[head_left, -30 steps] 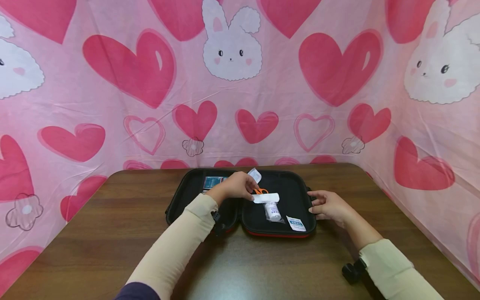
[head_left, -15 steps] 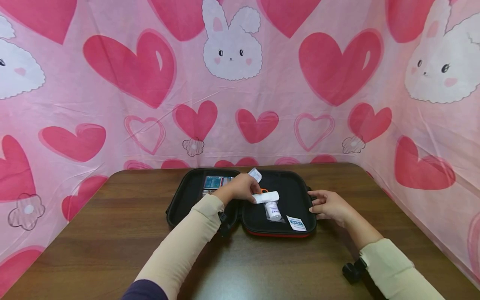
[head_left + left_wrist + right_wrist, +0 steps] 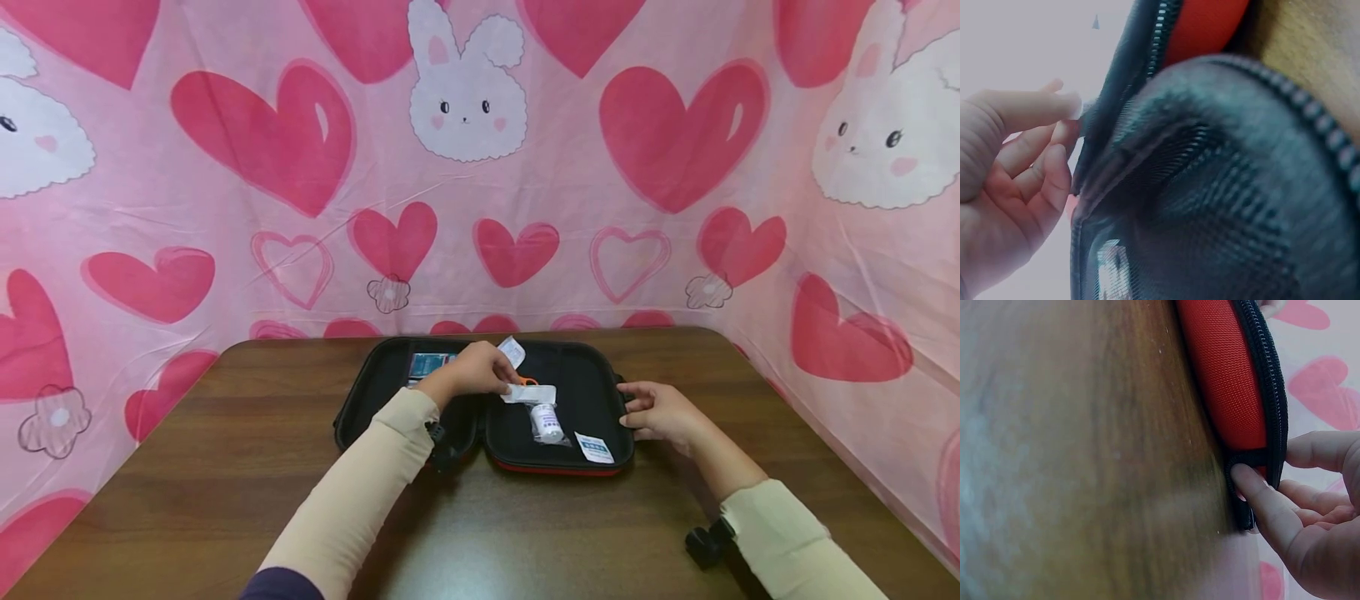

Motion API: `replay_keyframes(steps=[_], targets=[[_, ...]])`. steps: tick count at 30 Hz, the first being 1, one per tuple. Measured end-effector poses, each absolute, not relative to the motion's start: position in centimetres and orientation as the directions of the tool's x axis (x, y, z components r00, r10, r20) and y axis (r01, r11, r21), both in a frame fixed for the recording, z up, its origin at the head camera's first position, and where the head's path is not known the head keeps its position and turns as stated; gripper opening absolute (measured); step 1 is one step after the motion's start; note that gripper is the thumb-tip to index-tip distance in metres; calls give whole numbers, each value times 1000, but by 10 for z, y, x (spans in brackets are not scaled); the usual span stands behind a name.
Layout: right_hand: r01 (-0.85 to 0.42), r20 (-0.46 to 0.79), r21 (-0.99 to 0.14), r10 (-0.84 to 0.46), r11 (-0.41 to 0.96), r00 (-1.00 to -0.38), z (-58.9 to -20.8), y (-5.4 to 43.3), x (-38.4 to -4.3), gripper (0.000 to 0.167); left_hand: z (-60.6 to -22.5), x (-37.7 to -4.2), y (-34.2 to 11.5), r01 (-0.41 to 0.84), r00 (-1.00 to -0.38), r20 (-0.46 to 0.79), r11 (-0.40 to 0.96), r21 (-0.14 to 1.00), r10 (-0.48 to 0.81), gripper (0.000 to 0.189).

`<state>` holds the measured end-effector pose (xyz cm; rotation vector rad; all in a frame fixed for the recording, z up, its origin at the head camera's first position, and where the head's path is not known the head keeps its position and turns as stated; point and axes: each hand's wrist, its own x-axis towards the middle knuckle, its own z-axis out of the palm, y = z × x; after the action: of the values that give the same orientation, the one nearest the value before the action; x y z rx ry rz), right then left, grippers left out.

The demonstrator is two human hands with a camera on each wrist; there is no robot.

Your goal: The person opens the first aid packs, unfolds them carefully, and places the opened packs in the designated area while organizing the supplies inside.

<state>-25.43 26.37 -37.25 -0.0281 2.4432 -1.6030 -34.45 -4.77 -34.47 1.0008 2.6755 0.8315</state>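
Observation:
A zippered case (image 3: 588,367), black inside and red outside, lies spread open on the table. My left hand (image 3: 480,371) is over its right half, thumb and fingers pinching one end of a flat white packet (image 3: 531,394). In the left wrist view, the left hand (image 3: 1019,162) shows behind the case's zippered rim. Just behind the packet, orange scissor handles (image 3: 528,381) peek out. In front of it lies a white bottle (image 3: 547,423) in clear wrap. My right hand (image 3: 660,412) grips the case's right edge, its thumb (image 3: 1247,478) at the black loop.
Near the case's front right corner lies a small blue-and-white sachet (image 3: 595,448). Another white packet (image 3: 512,352) sits by the back edge. Blue packaging (image 3: 431,364) rests in the left half. A pink printed cloth (image 3: 517,183) hangs behind the wooden table (image 3: 247,433).
My left hand moved slightly right, then back left and up, and the flat white packet shifted a little with it. My right hand stayed at the case's edge.

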Motion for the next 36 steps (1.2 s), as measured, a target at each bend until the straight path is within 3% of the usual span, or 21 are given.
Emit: replay_keyframes(steps=[12,25,36], targets=[[118,-184,-897,-118,426,-976,-375,265,-252,65,-339,-339,-65,360,-818,8,503,786,575,14],[114,-181,-902,-125,417,-976,-374,264,-254,65,-335,-334,-102,324,-853,19,501,802,522,18],[115,-181,-905,-128,409,-975,-372,263,-252,64,-333,-327,-136,279,-882,69,399,873,466,13]])
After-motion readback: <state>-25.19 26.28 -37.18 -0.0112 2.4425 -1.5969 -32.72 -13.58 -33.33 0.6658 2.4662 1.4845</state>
